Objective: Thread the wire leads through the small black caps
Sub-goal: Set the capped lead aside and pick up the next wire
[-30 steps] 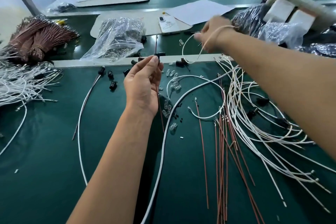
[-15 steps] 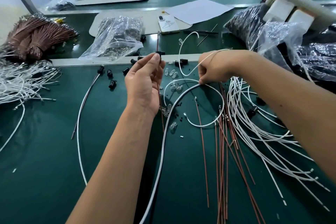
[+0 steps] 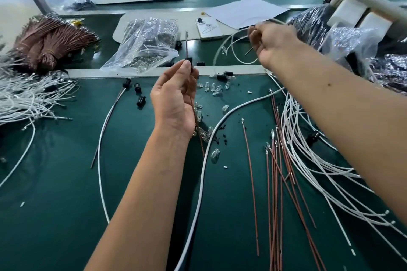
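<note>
We begin at the left hand [image 3: 176, 103], raised above the green table [image 3: 55, 182] with its back toward us and the fingers pointing up. Thumb and forefinger pinch a small black cap [image 3: 189, 60] at the fingertips. A thin brown lead [image 3: 186, 45] runs through that cap; its long axis is nearly upright, its free end pointing up and away from us, while the rest drops behind the palm and trails down toward the table.

Right of the cap and farther from us, the right hand [image 3: 272, 45] is curled into a fist around a white wire [image 3: 231, 50]. Its forearm reaches in from the lower right. The wire loops in a loose curve between the fist and the cap, and a long white run sweeps down across the table toward us. A short thin tip sticks out below the fist; we cannot tell what it belongs to.

Just below and right of the cap lie clear glass bulbs [image 3: 212, 89], small and glossy. Left of the cap sit loose black caps [image 3: 140, 101]. Beyond the cap rests a crinkled clear plastic bag [image 3: 149, 44] holding small metal parts. Right of the cap, well toward us, straight brown leads [image 3: 275, 182] lie beside tangled white wires [image 3: 308, 149].
</note>
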The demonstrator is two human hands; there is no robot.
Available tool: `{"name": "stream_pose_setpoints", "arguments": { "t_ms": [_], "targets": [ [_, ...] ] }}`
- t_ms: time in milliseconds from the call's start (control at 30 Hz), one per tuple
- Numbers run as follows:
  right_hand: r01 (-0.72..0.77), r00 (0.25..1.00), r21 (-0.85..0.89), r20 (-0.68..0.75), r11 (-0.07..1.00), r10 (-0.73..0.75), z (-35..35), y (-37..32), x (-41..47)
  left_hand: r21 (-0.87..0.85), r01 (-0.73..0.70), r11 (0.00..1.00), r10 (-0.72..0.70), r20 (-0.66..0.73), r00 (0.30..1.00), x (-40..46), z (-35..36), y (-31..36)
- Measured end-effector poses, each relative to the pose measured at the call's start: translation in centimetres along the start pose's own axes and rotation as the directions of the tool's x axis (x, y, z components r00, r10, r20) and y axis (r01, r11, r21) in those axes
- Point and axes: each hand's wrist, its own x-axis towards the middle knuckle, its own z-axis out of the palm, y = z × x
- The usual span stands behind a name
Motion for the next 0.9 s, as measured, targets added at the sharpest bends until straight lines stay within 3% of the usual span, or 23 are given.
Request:
{"name": "stream_pose_setpoints", "arguments": {
  "t_ms": [33, 100, 200, 267, 467, 600, 700, 767, 900],
  "targets": [
    [-0.029, 0.998, -0.038, -0.056, 0.999, 0.027, -0.2, 0.5, 0.4, 0.001, 0.005, 1.000, -0.005, 0.004, 1.000, 0.0, 0.0, -0.1],
    [-0.112, 0.992, -0.321, -0.091, 0.940, 0.088, -1.3, 1.3, 0.6, 0.000, 0.013, 1.000, -0.013, 0.011, 1.000, -0.1, 0.0, -0.1],
    [-0.042, 0.999, -0.747, -0.022, 0.664, 0.039, -2.6, 1.8, -0.1, -0.002, 0.014, 1.000, -0.014, 0.011, 1.000, 0.0, 0.0, -0.1],
    [0.025, 0.999, -0.864, 0.008, 0.504, -0.034, -2.9, 1.3, -0.9, 0.017, 0.014, 1.000, -0.014, 0.013, 1.000, 0.0, 0.1, -0.2],
    [0.218, 0.973, -0.974, 0.221, -0.056, -0.064, -4.0, -1.6, -5.4, 0.157, 0.059, 0.986, -0.072, 0.077, 0.994, -0.5, 0.4, -1.1],
    [0.192, 0.981, -0.949, 0.182, -0.251, 0.064, -6.0, -2.1, -8.7, 0.187, 0.073, 0.980, -0.097, 0.124, 0.987, -0.9, 0.7, -1.5],
    [0.183, 0.982, -0.867, 0.184, -0.463, 0.042, -7.6, -1.8, -10.3, 0.203, 0.074, 0.976, -0.107, 0.156, 0.982, -1.1, 0.8, -1.8],
    [0.160, 0.987, -0.849, 0.128, -0.504, 0.098, -8.0, -1.3, -11.0, 0.198, 0.073, 0.977, -0.106, 0.159, 0.982, -1.1, 0.8, -1.8],
    [0.092, 0.983, -0.921, 0.023, -0.379, 0.183, -7.8, -0.6, -11.8, 0.191, 0.077, 0.979, -0.109, 0.162, 0.981, -1.2, 0.9, -1.9]
  ]
}}
